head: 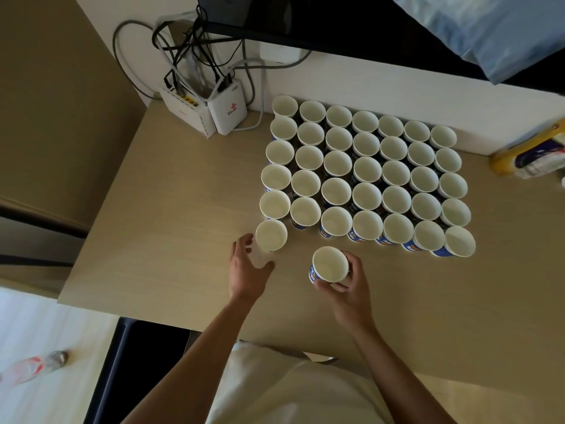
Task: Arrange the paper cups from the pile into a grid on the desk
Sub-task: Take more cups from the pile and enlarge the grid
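Two cups are in play. One paper cup (330, 264) I am gripping in my right hand (348, 289), fingers curled round its wall, just in front of the grid (367, 172). Another cup (271, 235) is standing at the grid's near left corner, opening a new row; my left hand (249, 267) is lying slack-fingered beside it, contact unclear. Best, I judge: lowering the held cup straight onto the desk (153, 240) beside that one, rims meeting.

Blue-printed white cups (367, 169), tan desk (171, 209)
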Tool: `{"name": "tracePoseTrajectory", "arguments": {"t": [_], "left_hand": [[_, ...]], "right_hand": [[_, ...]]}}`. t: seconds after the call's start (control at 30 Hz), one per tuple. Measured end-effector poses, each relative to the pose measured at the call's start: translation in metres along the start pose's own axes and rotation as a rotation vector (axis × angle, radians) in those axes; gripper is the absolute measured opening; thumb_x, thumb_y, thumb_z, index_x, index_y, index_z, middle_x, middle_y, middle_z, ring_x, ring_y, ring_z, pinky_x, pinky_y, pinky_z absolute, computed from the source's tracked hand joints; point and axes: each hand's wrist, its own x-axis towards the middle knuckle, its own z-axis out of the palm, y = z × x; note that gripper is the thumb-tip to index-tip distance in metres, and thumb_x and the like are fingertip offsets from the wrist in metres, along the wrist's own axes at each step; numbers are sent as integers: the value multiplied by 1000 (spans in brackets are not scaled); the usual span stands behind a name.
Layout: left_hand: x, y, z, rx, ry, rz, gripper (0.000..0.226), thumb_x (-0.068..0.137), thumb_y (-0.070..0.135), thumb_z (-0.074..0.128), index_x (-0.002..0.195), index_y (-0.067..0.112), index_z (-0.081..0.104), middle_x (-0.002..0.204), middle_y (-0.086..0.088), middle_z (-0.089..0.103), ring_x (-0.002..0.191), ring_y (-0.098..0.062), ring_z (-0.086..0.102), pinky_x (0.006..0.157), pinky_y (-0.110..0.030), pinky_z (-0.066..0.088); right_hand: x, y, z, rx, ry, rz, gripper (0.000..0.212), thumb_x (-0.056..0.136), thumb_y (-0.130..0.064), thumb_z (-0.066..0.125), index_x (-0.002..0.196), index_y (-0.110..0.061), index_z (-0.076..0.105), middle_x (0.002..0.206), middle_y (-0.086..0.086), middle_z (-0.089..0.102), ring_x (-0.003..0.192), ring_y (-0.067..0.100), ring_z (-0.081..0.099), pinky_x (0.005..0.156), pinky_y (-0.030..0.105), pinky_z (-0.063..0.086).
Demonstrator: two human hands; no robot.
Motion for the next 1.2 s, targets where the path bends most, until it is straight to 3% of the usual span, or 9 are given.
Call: {"name": "tracePoseTrajectory", "arguments": {"t": [0.23, 0.37, 0.5, 0.63, 0.87, 1.03, 1.2], "left_hand": [[-24, 11, -22, -44, 11, 42, 77, 68, 14, 89, 134, 21, 49, 125, 9, 54, 106, -12, 55, 80, -27, 48], [-32, 17, -29, -66, 13, 42, 75, 70, 15, 88, 134, 21, 50, 125, 10, 55, 106, -10, 55, 76, -17, 44], [-36, 16, -32, -75, 19, 42, 74, 71, 14, 88, 135, 19, 50, 125, 9, 56, 108, -12, 57, 78, -18, 44], [-37, 17, -36, -78, 26, 38, 72, 71, 15, 87, 133, 20, 51, 125, 9, 57, 108, -12, 57, 78, -20, 45], [-36, 18, -39, -90, 21, 21, 70, 73, 14, 87, 133, 21, 51, 125, 8, 58, 109, -12, 57, 78, -17, 44], [-37, 19, -38, -85, 18, 14, 68, 74, 15, 86, 132, 23, 52, 125, 10, 58, 109, -11, 57, 76, -17, 45], [-41, 20, -39, -83, 25, 21, 67, 74, 15, 86, 131, 22, 52, 125, 9, 58, 109, -12, 57, 76, -18, 45]], "right_hand": [[23, 3, 39, 33, 31, 22, 62, 72, -11, 89, 123, -22, 56, 115, -8, 66, 109, 7, 63, 87, 34, 60], [33, 6, 51, 30, 49, 22, 62, 72, -4, 86, 124, -21, 56, 115, -11, 64, 110, 6, 60, 88, 34, 61], [40, 10, 56, 9, 56, 11, 71, 73, -3, 85, 134, -18, 53, 122, -7, 62, 116, 11, 59, 85, 27, 60], [43, 10, 61, 3, 54, 14, 66, 72, -3, 84, 129, -18, 55, 120, -4, 65, 111, 14, 64, 79, 21, 59], [46, 12, 63, 42, 29, 68, 61, 73, 4, 75, 125, -23, 55, 119, -5, 65, 112, 11, 64, 88, 29, 59], [47, 11, 65, 45, 17, 77, 60, 74, 4, 72, 124, -25, 55, 122, -3, 64, 115, 7, 60, 82, 18, 57], [44, 18, 65, 76, 1, 119, 71, 73, 6, 71, 134, -24, 50, 127, -7, 61, 120, 1, 57, 91, 28, 55]]}}
